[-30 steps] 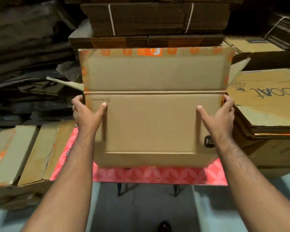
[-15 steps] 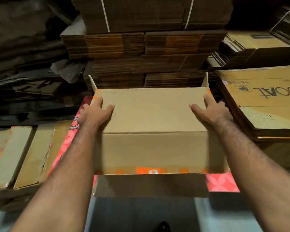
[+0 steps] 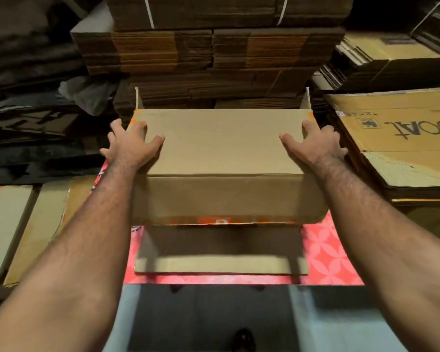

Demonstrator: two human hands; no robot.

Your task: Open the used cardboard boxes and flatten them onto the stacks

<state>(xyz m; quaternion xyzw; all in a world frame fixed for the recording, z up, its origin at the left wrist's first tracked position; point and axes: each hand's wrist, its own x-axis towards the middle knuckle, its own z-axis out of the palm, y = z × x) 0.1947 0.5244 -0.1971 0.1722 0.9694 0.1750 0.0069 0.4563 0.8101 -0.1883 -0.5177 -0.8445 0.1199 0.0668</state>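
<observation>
A brown cardboard box (image 3: 221,158) with orange tape along its edges sits on a pink patterned table top (image 3: 323,252) in the middle of the view. Its near flap (image 3: 221,250) hangs down toward me, and two small white flaps stick up at the far corners. My left hand (image 3: 131,143) grips the box's upper left corner, thumb on top and fingers over the side. My right hand (image 3: 315,144) grips the upper right corner the same way.
Tall strapped bundles of flattened cardboard (image 3: 214,47) rise behind the box. A stack of flat boxes with black handwriting (image 3: 401,138) lies to the right. Flattened cartons (image 3: 26,224) lie at the left. Dark piles fill the far left. Pale floor below.
The box, held upright facing me a second ago, has been tipped away and down onto the pink table. Both hands stay on its upper corners.
</observation>
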